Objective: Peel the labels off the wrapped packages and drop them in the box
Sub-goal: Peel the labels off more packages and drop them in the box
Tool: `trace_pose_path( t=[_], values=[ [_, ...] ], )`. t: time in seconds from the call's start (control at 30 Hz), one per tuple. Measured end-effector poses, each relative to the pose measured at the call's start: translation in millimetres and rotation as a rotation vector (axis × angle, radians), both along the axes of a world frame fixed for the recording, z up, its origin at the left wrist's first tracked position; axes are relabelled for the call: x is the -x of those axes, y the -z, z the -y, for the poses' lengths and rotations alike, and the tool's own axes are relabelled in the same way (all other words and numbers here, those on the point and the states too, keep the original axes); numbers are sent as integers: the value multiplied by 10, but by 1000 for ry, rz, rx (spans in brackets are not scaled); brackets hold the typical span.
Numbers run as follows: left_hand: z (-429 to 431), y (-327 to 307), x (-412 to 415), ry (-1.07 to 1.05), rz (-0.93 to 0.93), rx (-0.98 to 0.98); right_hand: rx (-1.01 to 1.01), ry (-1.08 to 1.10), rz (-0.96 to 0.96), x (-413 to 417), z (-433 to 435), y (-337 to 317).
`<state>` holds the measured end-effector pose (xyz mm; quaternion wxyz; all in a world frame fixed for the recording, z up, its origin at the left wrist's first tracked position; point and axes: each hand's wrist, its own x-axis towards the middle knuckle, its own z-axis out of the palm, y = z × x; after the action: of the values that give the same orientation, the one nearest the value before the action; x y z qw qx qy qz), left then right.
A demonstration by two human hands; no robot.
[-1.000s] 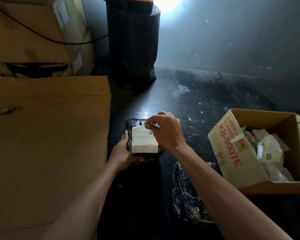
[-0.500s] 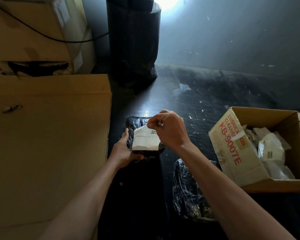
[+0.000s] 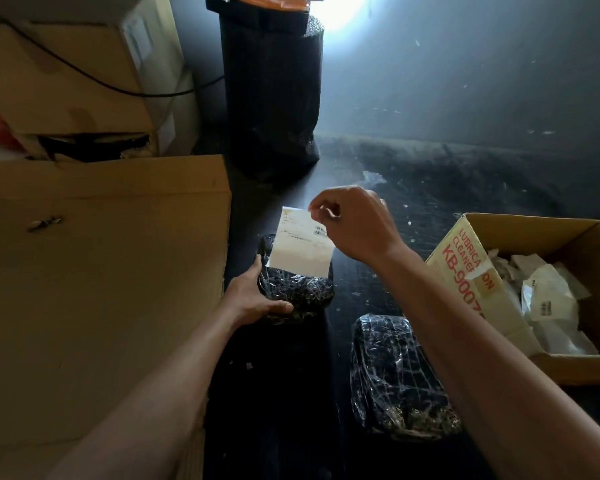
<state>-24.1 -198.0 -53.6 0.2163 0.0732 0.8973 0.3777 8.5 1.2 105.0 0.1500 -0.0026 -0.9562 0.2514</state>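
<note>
A small black package wrapped in shiny film rests on the dark floor, and my left hand grips its near left side. My right hand pinches the top right corner of a white printed label and holds it lifted above the package; only the label's lower edge lies near the wrap. A second wrapped black package lies nearer to me, partly under my right forearm. The open cardboard box with red lettering stands at the right, holding several crumpled white labels.
A large flat cardboard box fills the left side. Stacked cartons with a black cable sit at the back left. A tall black wrapped cylinder stands behind the package. Bright light glares from the top centre.
My right hand has risen and pulled the label up off the package, from lying flat on the wrap to standing almost free. My left hand stays on the package.
</note>
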Motion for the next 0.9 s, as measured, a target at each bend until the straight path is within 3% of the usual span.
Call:
trace_pose_path(
  t=[0.33,0.73,0.9],
  values=[
    [15,-811,42,99,-311,255,-120,73,123,-285,-244,-259],
    [-895,-1611,-5,300,-560,322,-160,238,202,-799,-1047,-512],
    [-1590,-1776,-207,345,-586,250,-167,323,231,-1105,-1594,-600]
  ],
)
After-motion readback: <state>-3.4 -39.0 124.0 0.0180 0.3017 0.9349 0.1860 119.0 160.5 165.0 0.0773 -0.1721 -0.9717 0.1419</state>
